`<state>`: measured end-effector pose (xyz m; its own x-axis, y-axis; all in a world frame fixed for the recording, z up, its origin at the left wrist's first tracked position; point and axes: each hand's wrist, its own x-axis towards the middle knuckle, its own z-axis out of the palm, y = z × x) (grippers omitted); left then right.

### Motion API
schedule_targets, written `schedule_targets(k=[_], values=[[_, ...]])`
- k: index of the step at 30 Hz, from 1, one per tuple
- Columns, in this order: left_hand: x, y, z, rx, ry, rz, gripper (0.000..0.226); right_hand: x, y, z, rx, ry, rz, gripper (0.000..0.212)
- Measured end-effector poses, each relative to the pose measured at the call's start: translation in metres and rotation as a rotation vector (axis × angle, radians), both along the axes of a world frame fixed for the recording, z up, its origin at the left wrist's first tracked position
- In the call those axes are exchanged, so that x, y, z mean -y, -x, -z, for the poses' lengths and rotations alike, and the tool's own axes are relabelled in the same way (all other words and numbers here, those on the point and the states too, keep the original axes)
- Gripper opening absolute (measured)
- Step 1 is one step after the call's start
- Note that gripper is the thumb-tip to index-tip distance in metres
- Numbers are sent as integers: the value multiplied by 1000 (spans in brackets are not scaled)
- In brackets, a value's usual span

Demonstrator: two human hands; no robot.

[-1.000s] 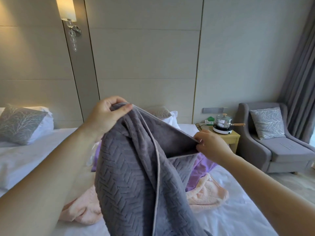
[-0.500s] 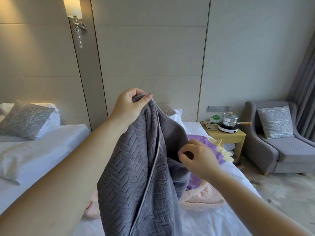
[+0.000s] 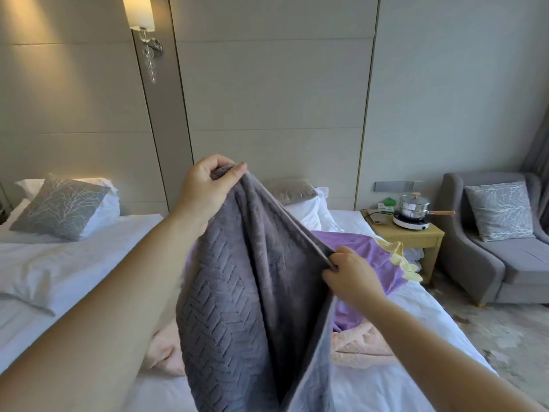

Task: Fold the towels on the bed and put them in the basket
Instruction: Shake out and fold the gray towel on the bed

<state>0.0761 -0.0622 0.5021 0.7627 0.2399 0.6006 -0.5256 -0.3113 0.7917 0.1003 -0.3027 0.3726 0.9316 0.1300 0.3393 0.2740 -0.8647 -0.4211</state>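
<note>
The left hand (image 3: 208, 185) pinched the top corner of the grey towel (image 3: 237, 307), holding it up over the bed (image 3: 386, 379). The right hand (image 3: 350, 276) gripped its edge lower down, with purple (image 3: 356, 245) and pink (image 3: 362, 346) towels lying behind it.

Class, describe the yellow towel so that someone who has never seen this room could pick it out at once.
Start at the bed in front of the person and follow it to its right edge, beside the wooden nightstand. There the yellow towel lies against a purple towel. It alone is pale yellow, and sits nearest the nightstand.
</note>
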Motion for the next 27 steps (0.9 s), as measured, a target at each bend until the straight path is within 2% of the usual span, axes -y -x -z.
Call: schedule_targets(k=[2, 4, 6, 7, 9, 11, 12, 13, 14, 15, 16, 17, 18, 21, 27], values=[[-22, 0, 11, -37, -64, -81, 18, 23, -5, -12, -18, -162, -13, 21], [-41, -4, 26, -113, -106, -158, 22, 36, -6, -33, -16, -443, -31, 20], [-52, -10, 39, -211, -146, -233, 23, 37, 0, -61, -110, -742, -95, 23], [-52, -12, 43, -273, -203, -269, 22, 37, 3, -73, -176, -835, -149, 24], [-38, -12, 48, -339, -443, -271, 24, 31, 8, -92, -273, -873, -260, 24], [-8, -6, 50, -334, -603, 1, 60, 21, 16, -102, -336, -806, -337, 24], [11, -2, 52, -352, -597, 183, 74, 16, 20, -103, -362, -760, -361, 23], [28, 3, 54, -381, -560, 333, 75, 13, 23, -102, -376, -717, -374, 21], [43, 4, 59, -393, -508, 444, 61, 11, 26, -101, -379, -679, -376, 20], [54, 3, 65, -385, -478, 496, 36, 11, 27, -98, -374, -647, -370, 21], [61, 2, 67, -351, -474, 506, 11, 13, 29, -95, -369, -625, -364, 22], [66, 1, 69, -321, -466, 504, 7, 17, 31, -93, -362, -602, -363, 22], [69, 0, 71, -303, -454, 498, 14, 22, 35, -91, -349, -557, -368, 25], [75, -1, 70, -256, -388, 514, 13, 40, 43, -80, -262, -326, -337, 42], [83, -1, 57, -182, -334, 512, 15, 66, 37, -58, 74, 316, -170, 37]])
